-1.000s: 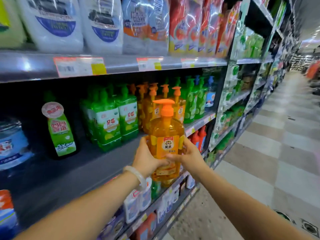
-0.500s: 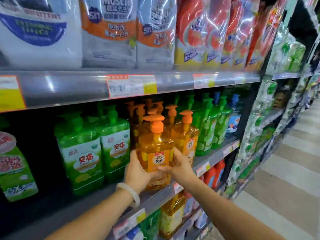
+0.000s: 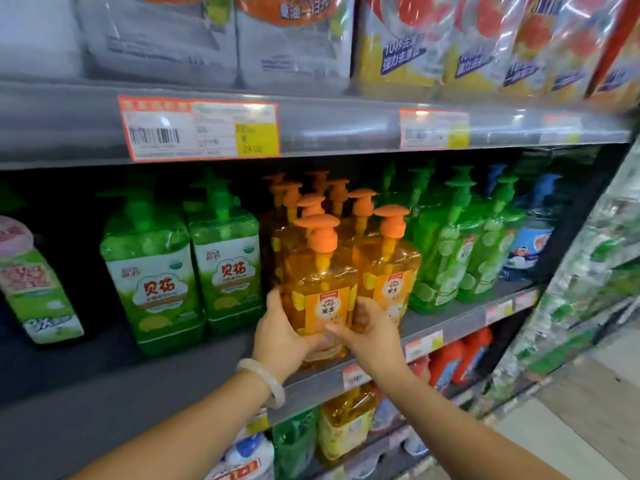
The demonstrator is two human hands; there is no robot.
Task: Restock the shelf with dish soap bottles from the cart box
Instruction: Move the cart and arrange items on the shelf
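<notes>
An orange dish soap bottle [image 3: 320, 282] with an orange pump top stands at the front edge of the grey middle shelf [image 3: 450, 322]. My left hand [image 3: 282, 336] grips its left side low down, and my right hand [image 3: 369, 332] grips its right side, thumb across the front. Right beside it stands another orange bottle [image 3: 389, 271], and several more orange bottles [image 3: 311, 199] are lined up behind. The cart box is out of view.
Green soap bottles [image 3: 187, 271] stand to the left and more green bottles [image 3: 460, 251] to the right. Bagged refills [image 3: 298, 39] fill the shelf above, whose edge carries a price tag [image 3: 199, 128]. Lower shelves hold more bottles [image 3: 346, 427]. The aisle floor [image 3: 588, 410] lies at right.
Both hands have carried the orange bottle forward from in front of the shelving onto the middle shelf's front edge. The view has moved closer to the shelf.
</notes>
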